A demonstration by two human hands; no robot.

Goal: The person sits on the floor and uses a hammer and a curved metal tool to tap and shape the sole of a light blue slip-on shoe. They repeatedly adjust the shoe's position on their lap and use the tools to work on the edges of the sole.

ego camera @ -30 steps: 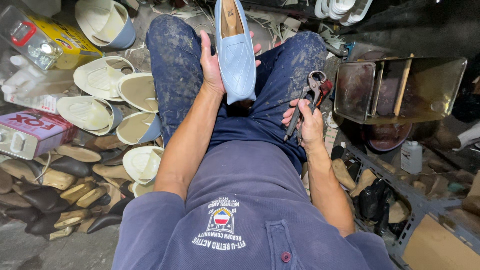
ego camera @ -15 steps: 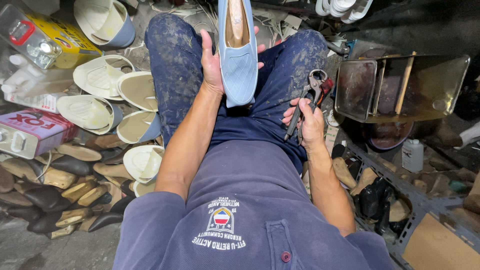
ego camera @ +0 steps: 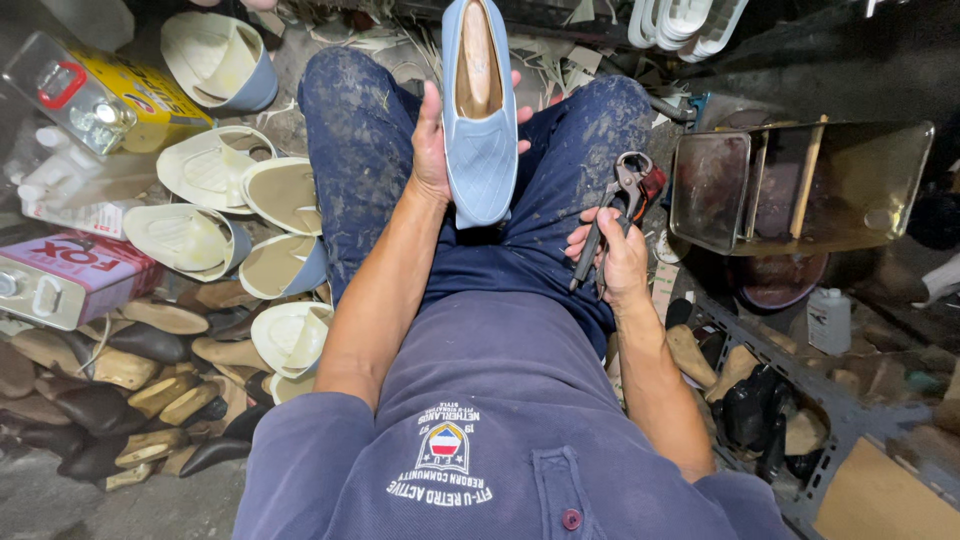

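Note:
My left hand (ego camera: 432,140) grips a light blue slip-on shoe (ego camera: 480,130) from underneath, holding it toe toward me above my lap, between my knees. A tan wooden last shows inside its opening. My right hand (ego camera: 618,262) rests on my right thigh and is closed around metal pliers (ego camera: 615,210) with red on the handles, jaws pointing up and away. The two hands are apart, the pliers to the right of the shoe.
Several pale shoe uppers (ego camera: 210,170) and wooden lasts (ego camera: 120,370) lie heaped on the floor at my left, beside metal cans (ego camera: 90,95). A dark metal box (ego camera: 800,185) stands at my right, with a small white bottle (ego camera: 828,320) and more lasts below it.
The blue shoe has moved slightly up and away from me in my left hand. The right hand with the pliers has stayed in place.

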